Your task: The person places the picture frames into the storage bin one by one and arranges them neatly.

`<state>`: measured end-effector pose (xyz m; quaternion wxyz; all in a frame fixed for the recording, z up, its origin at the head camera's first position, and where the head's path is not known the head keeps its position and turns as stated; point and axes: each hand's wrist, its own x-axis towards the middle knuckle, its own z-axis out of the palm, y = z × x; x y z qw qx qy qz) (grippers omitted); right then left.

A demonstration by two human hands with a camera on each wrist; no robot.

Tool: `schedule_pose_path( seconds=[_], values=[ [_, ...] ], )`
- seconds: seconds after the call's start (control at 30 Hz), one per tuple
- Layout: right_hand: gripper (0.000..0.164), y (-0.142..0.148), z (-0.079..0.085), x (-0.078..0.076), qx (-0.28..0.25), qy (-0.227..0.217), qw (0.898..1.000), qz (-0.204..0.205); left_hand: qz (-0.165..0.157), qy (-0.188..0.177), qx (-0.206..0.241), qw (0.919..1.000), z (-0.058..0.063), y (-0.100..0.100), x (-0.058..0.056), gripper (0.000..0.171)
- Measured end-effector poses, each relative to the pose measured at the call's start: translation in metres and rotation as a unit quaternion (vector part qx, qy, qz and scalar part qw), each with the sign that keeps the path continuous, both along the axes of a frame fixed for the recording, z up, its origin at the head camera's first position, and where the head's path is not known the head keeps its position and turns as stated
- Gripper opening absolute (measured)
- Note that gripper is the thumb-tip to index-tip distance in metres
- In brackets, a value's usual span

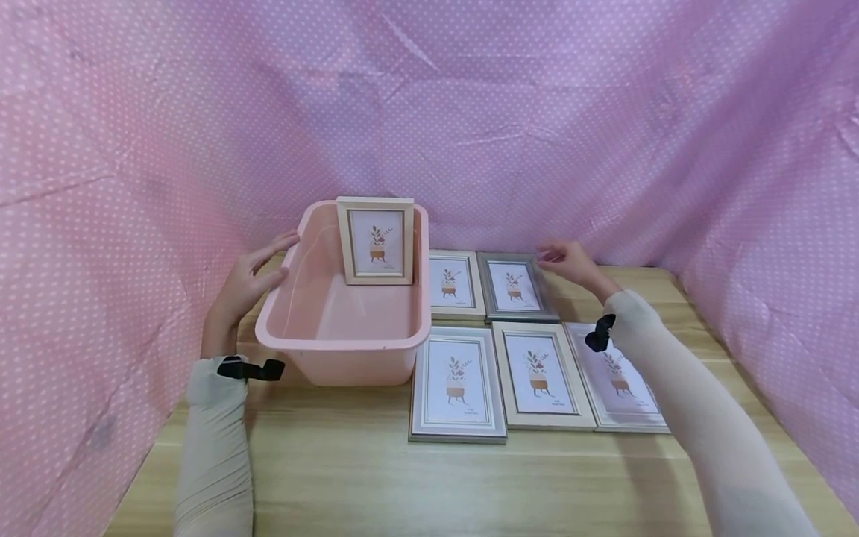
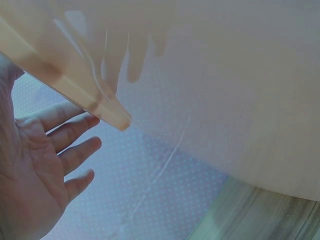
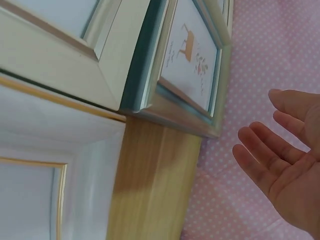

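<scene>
Tub (image 1: 356,365) on the counter (image 1: 335,477), one frame (image 1: 375,241) propped upright inside, five frames (image 1: 458,384) flat beside it.
My left fingers (image 2: 79,154) rest straight against the tub; my right fingers (image 3: 255,167), loose and holding nothing, are just beside the grey frame (image 1: 513,286).

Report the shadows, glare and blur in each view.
Head view: a soft shadow lies on the table beneath the right sleeve; left wrist view: hazy, low contrast, with bright glare streaks and finger-shaped silhouettes, reflected or showing through, on the pink bin; right wrist view: the nearby white frame looks soft, and a shadow darkens the table beside it.
</scene>
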<state>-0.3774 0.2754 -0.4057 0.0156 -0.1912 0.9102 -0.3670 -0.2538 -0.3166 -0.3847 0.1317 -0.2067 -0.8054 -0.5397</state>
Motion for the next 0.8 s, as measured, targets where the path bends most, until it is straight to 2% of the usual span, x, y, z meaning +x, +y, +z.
schedule_pose_path(
  seconds=[0.1,0.33,0.67,0.8],
  values=[
    [0.039,0.005,-0.008,-0.006,0.0,-0.014,1.0,-0.009,-0.006,0.007,0.007,0.9999,-0.001,0.0,-0.001,0.048],
    [0.042,0.01,-0.022,-0.017,-0.011,-0.056,0.998,-0.034,-0.019,-0.007,0.018,0.9996,-0.003,-0.002,-0.001,0.048],
    [0.047,0.007,-0.029,-0.024,-0.018,-0.106,0.993,-0.056,-0.03,-0.011,0.027,0.9991,-0.006,-0.002,-0.001,0.048],
    [0.05,0.007,-0.032,-0.031,-0.013,-0.122,0.99,-0.07,-0.023,-0.021,0.017,0.9994,-0.005,-0.004,-0.003,0.05]
  ],
)
